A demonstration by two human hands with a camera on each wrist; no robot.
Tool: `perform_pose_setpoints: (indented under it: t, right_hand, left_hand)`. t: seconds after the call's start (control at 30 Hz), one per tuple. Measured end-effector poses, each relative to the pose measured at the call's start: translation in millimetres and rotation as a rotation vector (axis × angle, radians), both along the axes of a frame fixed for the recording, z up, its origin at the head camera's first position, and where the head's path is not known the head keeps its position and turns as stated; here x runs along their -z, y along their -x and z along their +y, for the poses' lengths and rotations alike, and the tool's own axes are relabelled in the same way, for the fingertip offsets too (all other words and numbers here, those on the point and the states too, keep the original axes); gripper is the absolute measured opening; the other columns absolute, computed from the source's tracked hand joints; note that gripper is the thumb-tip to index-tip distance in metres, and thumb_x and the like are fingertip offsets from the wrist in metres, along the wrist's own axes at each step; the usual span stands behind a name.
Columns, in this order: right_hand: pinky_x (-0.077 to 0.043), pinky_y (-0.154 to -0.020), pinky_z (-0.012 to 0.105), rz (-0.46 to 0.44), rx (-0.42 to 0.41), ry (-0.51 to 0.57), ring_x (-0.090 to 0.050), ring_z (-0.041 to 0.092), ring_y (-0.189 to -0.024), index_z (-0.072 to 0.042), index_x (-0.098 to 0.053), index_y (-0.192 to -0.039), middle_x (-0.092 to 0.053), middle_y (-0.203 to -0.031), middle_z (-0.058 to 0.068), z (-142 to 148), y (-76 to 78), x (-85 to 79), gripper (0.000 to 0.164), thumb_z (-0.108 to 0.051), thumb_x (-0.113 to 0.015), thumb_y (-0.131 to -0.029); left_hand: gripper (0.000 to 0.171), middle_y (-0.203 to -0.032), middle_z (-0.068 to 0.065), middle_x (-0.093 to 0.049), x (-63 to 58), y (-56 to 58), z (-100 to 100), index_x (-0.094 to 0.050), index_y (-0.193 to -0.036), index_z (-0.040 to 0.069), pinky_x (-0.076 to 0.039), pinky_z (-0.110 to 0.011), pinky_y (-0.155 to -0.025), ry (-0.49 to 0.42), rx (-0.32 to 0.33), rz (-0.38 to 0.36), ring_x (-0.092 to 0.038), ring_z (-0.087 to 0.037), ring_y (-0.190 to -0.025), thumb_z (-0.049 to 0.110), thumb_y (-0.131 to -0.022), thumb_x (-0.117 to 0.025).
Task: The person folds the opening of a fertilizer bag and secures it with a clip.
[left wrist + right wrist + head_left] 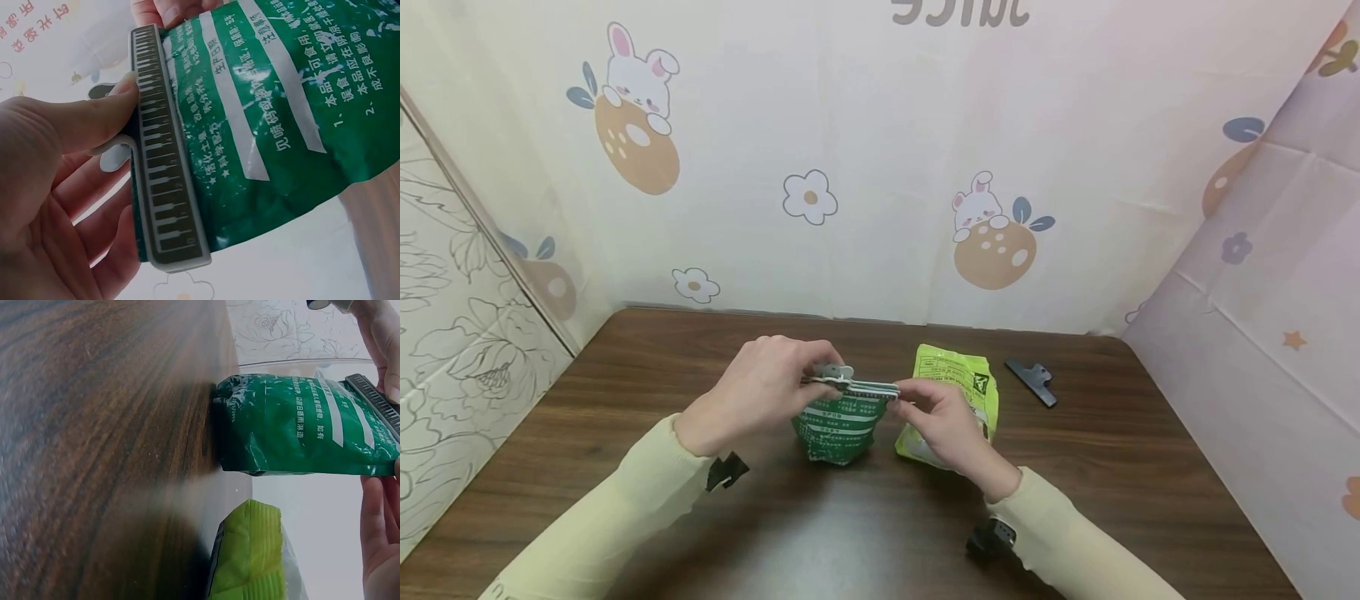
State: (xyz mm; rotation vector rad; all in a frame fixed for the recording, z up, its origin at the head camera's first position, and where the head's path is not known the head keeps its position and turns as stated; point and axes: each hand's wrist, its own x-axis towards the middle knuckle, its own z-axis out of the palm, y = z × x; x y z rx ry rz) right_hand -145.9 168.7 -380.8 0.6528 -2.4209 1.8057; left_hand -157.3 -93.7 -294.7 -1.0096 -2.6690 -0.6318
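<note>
A green bag (837, 435) with white print stands upright on the brown table (1097, 492). Across its folded top sits a wide bag clip (169, 181) patterned with piano keys. My left hand (767, 379) pinches the clip's metal handles, the thumb on one side and fingers behind, as the left wrist view shows. At the bag's other top corner, my right hand (946, 421) pinches the edge between thumb and fingers, near the end of the clip. In the right wrist view, the bag's base (234, 425) meets the tabletop.
Just behind my right hand lies a yellow-green bag (951, 360), partly covered by it. A dark bag clip (1032, 382) rests farther right on the table. A patterned curtain (880, 267) hangs along the table's back edge.
</note>
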Motion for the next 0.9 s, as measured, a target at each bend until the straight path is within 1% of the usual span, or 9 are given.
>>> perform_pose_setpoints:
  t: [0.1,0.27,0.47,0.57,0.63,0.73,0.8,0.9]
  right_hand:
    - [-0.057,-0.08,0.033,0.007,0.005,-0.007,-0.067,0.024,-0.093,-0.007,-0.075,-0.108,-0.073,-0.1,0.005,-1,-0.1,0.5,0.017,-0.002,-0.07,-0.092]
    - [-0.057,-0.079,0.033,0.012,0.008,-0.011,-0.066,0.02,-0.091,-0.006,-0.075,-0.107,-0.073,-0.099,0.005,-1,-0.4,0.7,0.018,-0.002,-0.072,-0.091]
    - [-0.056,-0.077,0.033,0.037,-0.011,-0.004,-0.067,0.02,-0.09,-0.006,-0.075,-0.108,-0.073,-0.099,0.004,-3,-1.0,0.0,0.022,-0.006,-0.077,-0.086]
    - [-0.056,-0.077,0.033,0.037,-0.015,0.003,-0.066,0.023,-0.09,-0.007,-0.074,-0.109,-0.073,-0.099,0.004,-3,-1.6,-0.5,0.021,-0.009,-0.077,-0.088]
    - [-0.056,-0.077,0.034,0.04,-0.016,0.007,-0.066,0.027,-0.09,-0.008,-0.074,-0.109,-0.073,-0.099,0.004,-4,-1.5,-0.3,0.019,-0.011,-0.074,-0.09]
    - [-0.057,-0.077,0.034,0.04,-0.009,0.005,-0.065,0.029,-0.09,-0.009,-0.074,-0.109,-0.072,-0.099,0.003,-5,-1.3,0.1,0.016,-0.014,-0.071,-0.093]
    - [-0.056,-0.078,0.033,0.043,-0.001,-0.008,-0.065,0.027,-0.09,-0.009,-0.075,-0.108,-0.072,-0.099,0.002,-5,-0.9,0.8,0.016,-0.016,-0.071,-0.094]
    - [-0.055,-0.078,0.032,0.034,0.022,-0.032,-0.064,0.023,-0.09,-0.01,-0.075,-0.108,-0.072,-0.099,0.002,-5,-0.6,1.7,0.016,-0.018,-0.069,-0.095]
  left_hand:
    - [0.026,-0.079,0.015,-0.069,1.5,1.2,0,-0.073,-0.099,0.027,-0.048,-0.028,-0.058,-0.016,-0.006,-0.022,-0.06,-0.003,-0.067,0.025,-0.078,-0.087]
    - [0.027,-0.08,0.015,-0.069,3.2,3.1,0,-0.073,-0.1,0.027,-0.049,-0.029,-0.059,-0.049,-0.003,-0.048,-0.061,-0.003,-0.068,0.023,-0.078,-0.087]
    - [0.027,-0.083,0.013,-0.07,3.6,3.2,1,-0.073,-0.101,0.027,-0.05,-0.028,-0.061,-0.06,-0.022,-0.086,-0.063,-0.003,-0.071,0.023,-0.079,-0.087]
    - [0.027,-0.083,0.012,-0.071,4.0,2.8,2,-0.073,-0.102,0.026,-0.051,-0.028,-0.061,-0.065,-0.03,-0.099,-0.064,-0.004,-0.071,0.023,-0.079,-0.087]
    - [0.028,-0.084,0.012,-0.071,4.8,2.5,1,-0.073,-0.102,0.026,-0.051,-0.029,-0.061,-0.065,-0.035,-0.098,-0.065,-0.005,-0.071,0.023,-0.078,-0.087]
    - [0.03,-0.085,0.012,-0.071,7.3,2.9,-1,-0.073,-0.104,0.024,-0.05,-0.03,-0.061,-0.039,-0.039,-0.07,-0.064,-0.005,-0.071,0.024,-0.078,-0.088]
    - [0.031,-0.085,0.013,-0.071,10.2,4.3,-4,-0.073,-0.104,0.024,-0.049,-0.031,-0.06,-0.014,-0.045,-0.048,-0.063,-0.006,-0.07,0.024,-0.077,-0.088]
    - [0.03,-0.084,0.015,-0.069,15.9,7.6,-11,-0.073,-0.103,0.024,-0.049,-0.032,-0.06,0.012,-0.064,-0.042,-0.06,-0.006,-0.07,0.025,-0.077,-0.088]
